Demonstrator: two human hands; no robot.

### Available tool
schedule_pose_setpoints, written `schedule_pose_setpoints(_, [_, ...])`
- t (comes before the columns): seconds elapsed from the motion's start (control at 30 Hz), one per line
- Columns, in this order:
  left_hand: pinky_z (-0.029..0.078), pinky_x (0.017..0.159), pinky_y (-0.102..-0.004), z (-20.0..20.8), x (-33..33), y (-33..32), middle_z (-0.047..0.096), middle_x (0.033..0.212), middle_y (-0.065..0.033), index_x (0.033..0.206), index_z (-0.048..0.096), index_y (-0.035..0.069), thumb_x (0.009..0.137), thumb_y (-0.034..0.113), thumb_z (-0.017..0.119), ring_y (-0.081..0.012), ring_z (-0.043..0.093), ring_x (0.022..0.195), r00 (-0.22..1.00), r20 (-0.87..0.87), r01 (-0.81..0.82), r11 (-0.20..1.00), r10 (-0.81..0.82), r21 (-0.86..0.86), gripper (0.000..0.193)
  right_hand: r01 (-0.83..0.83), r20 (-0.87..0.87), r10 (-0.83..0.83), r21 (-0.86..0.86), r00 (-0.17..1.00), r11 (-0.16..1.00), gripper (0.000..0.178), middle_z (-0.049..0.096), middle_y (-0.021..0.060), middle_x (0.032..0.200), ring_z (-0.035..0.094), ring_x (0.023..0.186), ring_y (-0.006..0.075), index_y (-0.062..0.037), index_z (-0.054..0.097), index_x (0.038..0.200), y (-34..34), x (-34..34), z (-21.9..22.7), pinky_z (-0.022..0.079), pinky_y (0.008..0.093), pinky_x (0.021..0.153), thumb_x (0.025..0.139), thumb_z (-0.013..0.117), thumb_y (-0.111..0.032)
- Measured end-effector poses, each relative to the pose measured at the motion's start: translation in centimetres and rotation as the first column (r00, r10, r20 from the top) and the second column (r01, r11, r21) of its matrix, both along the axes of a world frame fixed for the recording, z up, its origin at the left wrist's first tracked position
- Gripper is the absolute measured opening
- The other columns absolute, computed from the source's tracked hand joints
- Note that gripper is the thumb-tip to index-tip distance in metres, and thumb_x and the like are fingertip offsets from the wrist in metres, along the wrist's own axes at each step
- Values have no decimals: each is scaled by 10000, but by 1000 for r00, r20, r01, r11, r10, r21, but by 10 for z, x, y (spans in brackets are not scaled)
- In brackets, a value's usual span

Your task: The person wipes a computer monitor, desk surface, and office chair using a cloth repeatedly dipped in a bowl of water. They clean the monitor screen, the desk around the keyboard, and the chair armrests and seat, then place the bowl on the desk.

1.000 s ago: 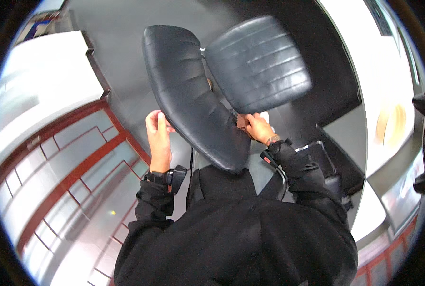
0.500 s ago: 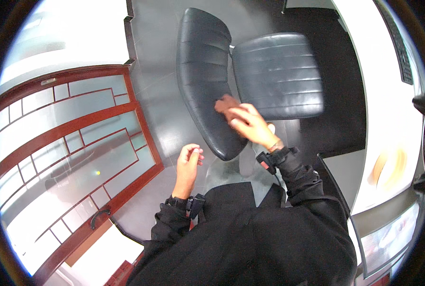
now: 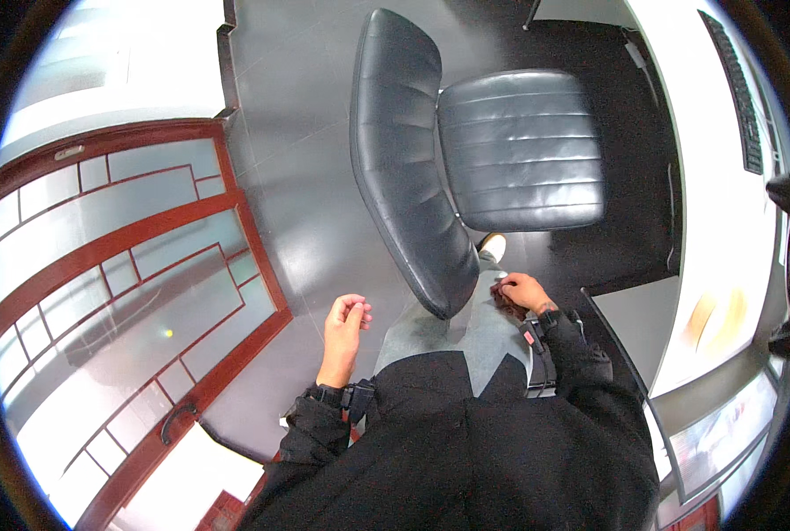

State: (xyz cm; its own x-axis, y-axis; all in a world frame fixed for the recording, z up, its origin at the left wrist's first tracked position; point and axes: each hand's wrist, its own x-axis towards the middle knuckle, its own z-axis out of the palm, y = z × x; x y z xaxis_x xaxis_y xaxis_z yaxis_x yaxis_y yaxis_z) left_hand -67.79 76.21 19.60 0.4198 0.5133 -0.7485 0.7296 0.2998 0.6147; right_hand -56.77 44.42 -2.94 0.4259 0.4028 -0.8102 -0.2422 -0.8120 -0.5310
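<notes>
My right hand (image 3: 527,294) is closed on a crumpled brown cloth (image 3: 507,303), held over my right leg just beyond the chair's near end. In front of me stands a black leather office chair. Its tall ribbed backrest (image 3: 399,150) is on the left and its padded seat (image 3: 523,150) on the right. My left hand (image 3: 342,336) hangs in the air to the left of the backrest's lower end, fingers curled in and thumb against them, with nothing seen in it.
A white desk (image 3: 713,248) with a black keyboard (image 3: 736,97) runs along the right side. At the left is a red-framed glass door (image 3: 138,292) with a dark handle (image 3: 178,420). Grey floor tiles (image 3: 297,177) lie around the chair.
My right hand has drawn the brown cloth off the backrest, toward me and to the right. The left hand has dropped slightly and stays curled. The chair sits a little farther right in view.
</notes>
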Motion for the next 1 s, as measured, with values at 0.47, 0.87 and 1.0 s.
schedule_pose_setpoints(0.47, [448,667,-240,-23,22,54,599,894,-37,1002,564,58,924,126,492,-101,548,755,985,69,165,981,-159,-100,126,88,422,-333,502,843,860,256,580,119,1074,573,1008,288,-81,631,1095,136,55,103,452,331,873,853,580,-149])
schedule_pose_setpoints(0.87, [448,681,-250,-30,43,47,604,897,-49,1008,565,42,921,130,500,-112,554,778,971,94,230,968,-220,-103,140,-237,-284,204,-86,937,968,270,666,146,892,634,837,340,-103,682,911,40,24,17,491,429,765,797,540,-302])
schedule_pose_setpoints(1.0, [452,688,-256,-30,54,30,603,897,-46,1048,550,35,926,139,494,-117,555,779,972,39,236,968,-234,-88,169,-7,56,11,-72,998,997,221,656,81,717,620,621,180,-62,674,930,16,25,31,492,322,613,844,543,-218])
